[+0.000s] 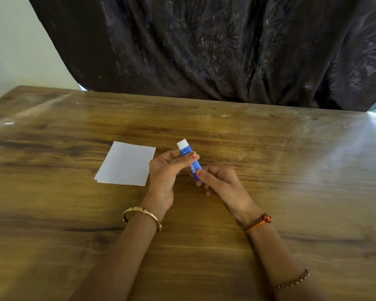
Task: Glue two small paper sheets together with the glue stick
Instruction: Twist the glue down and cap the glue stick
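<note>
Blue glue stick pinched by left hand and right hand; pull cap straight off, away from paper sheets lying left.

Left hand: I hold it palm toward me, fingers curled in a pinch, wrist raised. Right hand: I keep it just beside, fingertips pinching low. Both forearms angle inward, converging.

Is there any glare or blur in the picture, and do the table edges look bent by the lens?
Head view: bright glare washes the table at its right side; the far table edge bows, a wide-angle effect; the dark curtain looks smeared; the glue stick, held in both hands, and the paper sheets are fairly sharp.
</note>
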